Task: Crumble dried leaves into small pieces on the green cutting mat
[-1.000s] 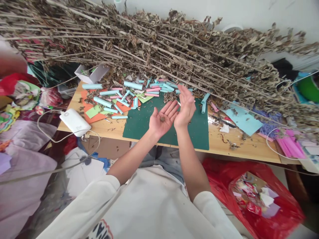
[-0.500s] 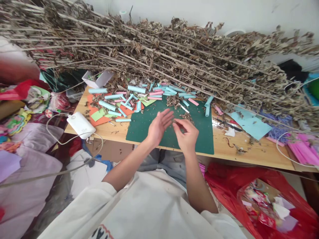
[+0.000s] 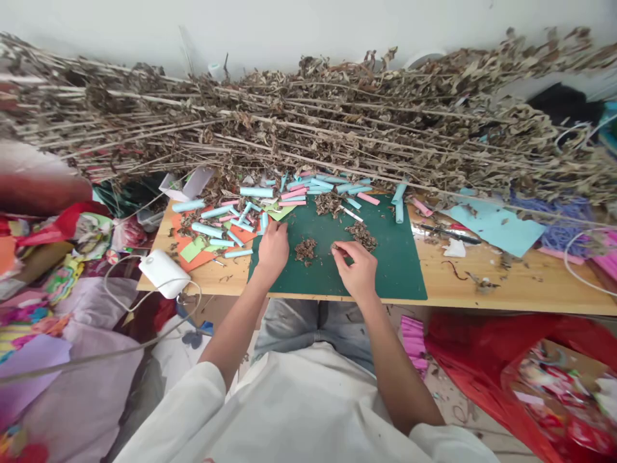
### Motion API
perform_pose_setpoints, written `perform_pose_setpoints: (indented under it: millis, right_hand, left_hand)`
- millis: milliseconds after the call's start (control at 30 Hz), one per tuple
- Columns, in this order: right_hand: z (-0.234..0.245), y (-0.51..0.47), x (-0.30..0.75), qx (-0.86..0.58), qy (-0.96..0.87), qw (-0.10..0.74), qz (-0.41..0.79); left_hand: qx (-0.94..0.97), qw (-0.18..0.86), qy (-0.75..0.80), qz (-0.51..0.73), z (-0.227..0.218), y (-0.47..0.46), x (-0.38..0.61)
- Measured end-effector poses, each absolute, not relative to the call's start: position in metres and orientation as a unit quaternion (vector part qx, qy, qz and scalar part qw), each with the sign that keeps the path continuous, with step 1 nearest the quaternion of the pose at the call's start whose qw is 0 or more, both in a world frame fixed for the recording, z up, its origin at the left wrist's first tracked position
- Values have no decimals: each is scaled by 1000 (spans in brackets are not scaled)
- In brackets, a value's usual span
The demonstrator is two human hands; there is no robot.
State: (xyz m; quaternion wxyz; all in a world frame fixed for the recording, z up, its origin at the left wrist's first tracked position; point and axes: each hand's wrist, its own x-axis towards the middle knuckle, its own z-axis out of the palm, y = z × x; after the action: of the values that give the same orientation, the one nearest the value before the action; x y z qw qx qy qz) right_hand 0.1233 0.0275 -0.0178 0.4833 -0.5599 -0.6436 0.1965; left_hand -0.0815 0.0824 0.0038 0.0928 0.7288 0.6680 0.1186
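Note:
My left hand (image 3: 274,247) is lowered at the left edge of the green cutting mat (image 3: 318,283), beside an upright-looking blue paper roll (image 3: 263,223). Its fingers are curled down and mostly hidden, so whether they grip anything does not show. Thumb and forefinger of my right hand (image 3: 357,267) pinch a small bit of dried leaf (image 3: 334,246) above the mat. A small heap of crumbled dried leaves (image 3: 305,251) lies between my hands. Another leaf heap (image 3: 361,236) is just behind my right hand, near a thin white stick (image 3: 351,213).
Long dried plant stalks (image 3: 289,135) stretch across the back of the table. Blue and pink paper rolls (image 3: 256,191) lie scattered behind the mat. On the left is a white power bank (image 3: 164,273) with a cable; a red bag (image 3: 463,347) hangs open at lower right.
My left hand has moved left, from palm up near the right hand to palm down by the blue roll. A leaf heap now shows on the mat where it was.

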Motion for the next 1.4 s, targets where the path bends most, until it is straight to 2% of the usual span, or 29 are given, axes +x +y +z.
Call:
perform_pose_setpoints:
  millis: [167,400,667,767,933,1100,1167,1300,1400]
  right_hand:
    - [-20,26,129,-557,-644,488,189]
    - [-22,26,128,-549,-641,496,204]
    - [-18,25,124,-552,-627,502,224]
    - [-18,24,124,-558,-620,501,232]
    - [-14,24,120,-577,-584,518,241]
    - [-10,34,110,-557,-509,556,349]
    - [-8,39,105,-540,-480,569,392]
    - [-3,44,94,-514,-452,587,433]
    - [-1,43,87,-516,-435,597,433]
  left_hand:
    - [736,76,663,111,-6,103,-78]
    - [735,122,637,197,-4,113,-81]
    - [797,57,597,75,-8,124,-77]
    - [803,71,582,109,-8,121,-75]
    - [794,211,513,249,-2,110,-75]
    - [629,485,491,357,15,97,-70]
    - [563,559,473,384,21,90,-67]
    - [479,621,461,415,23,78,-60]
    - [462,618,473,424,17,70,-55]
